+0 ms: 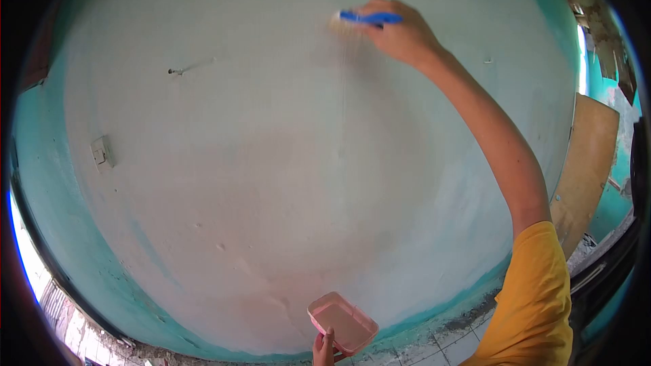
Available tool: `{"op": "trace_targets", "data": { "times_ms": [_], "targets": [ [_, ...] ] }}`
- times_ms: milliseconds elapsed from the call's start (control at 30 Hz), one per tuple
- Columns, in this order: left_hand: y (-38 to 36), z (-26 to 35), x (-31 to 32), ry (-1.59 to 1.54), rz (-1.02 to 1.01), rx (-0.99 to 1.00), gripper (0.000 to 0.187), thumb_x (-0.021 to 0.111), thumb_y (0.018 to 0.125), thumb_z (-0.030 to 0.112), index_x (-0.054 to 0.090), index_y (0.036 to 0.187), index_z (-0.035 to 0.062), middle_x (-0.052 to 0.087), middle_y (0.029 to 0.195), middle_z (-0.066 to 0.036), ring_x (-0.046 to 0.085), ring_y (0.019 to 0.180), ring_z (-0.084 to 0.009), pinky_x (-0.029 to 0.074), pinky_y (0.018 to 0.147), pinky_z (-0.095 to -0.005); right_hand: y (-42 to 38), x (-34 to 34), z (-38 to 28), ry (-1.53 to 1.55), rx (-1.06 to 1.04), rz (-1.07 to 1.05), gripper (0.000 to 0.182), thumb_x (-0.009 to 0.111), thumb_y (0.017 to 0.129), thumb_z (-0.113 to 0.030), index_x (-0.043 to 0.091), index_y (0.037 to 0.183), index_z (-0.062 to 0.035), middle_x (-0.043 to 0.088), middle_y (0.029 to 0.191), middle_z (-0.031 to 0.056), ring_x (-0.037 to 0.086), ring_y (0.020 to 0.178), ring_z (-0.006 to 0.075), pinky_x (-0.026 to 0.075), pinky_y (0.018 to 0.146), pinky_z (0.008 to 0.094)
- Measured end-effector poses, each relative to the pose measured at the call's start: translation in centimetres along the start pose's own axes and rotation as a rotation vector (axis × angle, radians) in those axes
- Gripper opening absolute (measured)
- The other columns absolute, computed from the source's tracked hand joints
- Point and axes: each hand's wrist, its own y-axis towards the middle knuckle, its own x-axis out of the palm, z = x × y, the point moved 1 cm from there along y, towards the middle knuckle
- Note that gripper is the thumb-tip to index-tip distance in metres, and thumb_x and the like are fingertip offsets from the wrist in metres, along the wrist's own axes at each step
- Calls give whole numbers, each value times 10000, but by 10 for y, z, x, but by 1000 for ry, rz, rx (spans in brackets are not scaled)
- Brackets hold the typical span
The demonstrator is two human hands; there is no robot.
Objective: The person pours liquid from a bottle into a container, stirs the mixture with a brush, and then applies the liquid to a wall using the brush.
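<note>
High on the wall (271, 163), right hand (400, 34) clasps brush (366, 18).

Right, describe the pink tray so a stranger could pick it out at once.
Start at the big pale wall that fills the view and drop to its bottom edge, just right of centre. There the left hand holds up a small rectangular tray. It is the only pink thing, unlike the blue-handled brush up high in the right hand.
</note>
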Motion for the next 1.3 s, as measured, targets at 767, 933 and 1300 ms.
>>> {"op": "trace_targets", "data": {
  "times_ms": [767, 933, 1300],
  "targets": [
    [-6, 6, 6, -5, 80, 31, 862, 626, 924, 671, 423, 1519, 81, 673, 1221, -150, 708, 958, -295, 619, 759, -427, 13, 7, -9, -23, -124, 77, 193, 649, 965, -309, 749, 1033, -159, 705, 951, 73, 655, 929, 292, 545, 782, 411],
    [1, -3, -2, -26, 52, -21, 840, 630, 927, 662, 447, 1489, 64, 670, 1146, -140, 705, 916, -291, 621, 747, -423, -91, 38, -60, -21, -349, -119, 175, 642, 870, -164, 660, 1043, -155, 623, 920, 39, 639, 881, 270, 558, 701, 385],
    [-14, 5, -6, -18, 97, -8, 798, 627, 941, 641, 469, 1448, 45, 645, 1115, -126, 690, 911, -263, 625, 731, -406, -91, 59, -53, 260, -103, -319, 172, 647, 965, -222, 740, 1109, -204, 679, 924, 122, 639, 875, 325, 531, 773, 423]
  ]
}}
